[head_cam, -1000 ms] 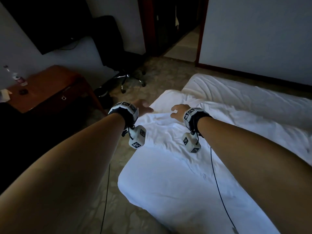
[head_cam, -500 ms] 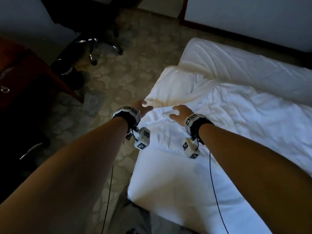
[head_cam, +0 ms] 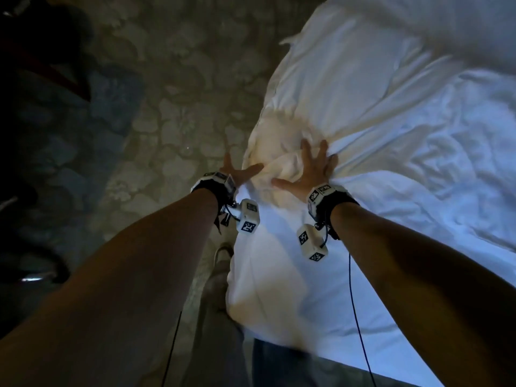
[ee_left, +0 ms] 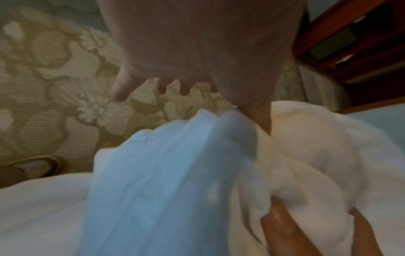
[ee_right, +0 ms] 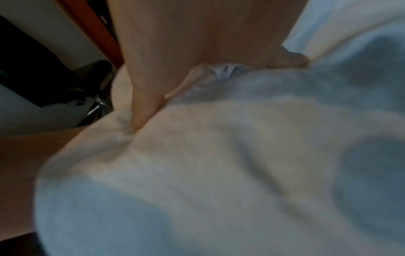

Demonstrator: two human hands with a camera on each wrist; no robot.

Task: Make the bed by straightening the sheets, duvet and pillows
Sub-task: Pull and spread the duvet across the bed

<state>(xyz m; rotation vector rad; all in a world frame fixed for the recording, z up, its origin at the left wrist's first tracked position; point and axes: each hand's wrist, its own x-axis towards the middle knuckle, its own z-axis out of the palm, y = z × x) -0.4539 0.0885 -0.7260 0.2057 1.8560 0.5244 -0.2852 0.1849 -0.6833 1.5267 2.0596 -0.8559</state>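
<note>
Currently the step in hand is straightening the duvet (head_cam: 405, 152), which lies rumpled across the bed, at a bunched fold on its floor-side edge. The right hand (head_cam: 310, 171) presses on that fold with fingers spread flat and grips nothing; the left hand (head_cam: 237, 171) is also spread, thumb touching the fold, remaining fingers beyond the duvet edge over the carpet (head_cam: 156, 113). Next move, as judged: close both hands on the fold and draw it outward until flat

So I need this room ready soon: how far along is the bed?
Early. Nothing looks finished: the duvet lies creased across the bed. In hand: the right hand presses flat with spread fingers on a bunched fold at the edge, the left hand open beside it. Left: smoothing the duvet; sheets and pillows cannot be judged here.
</note>
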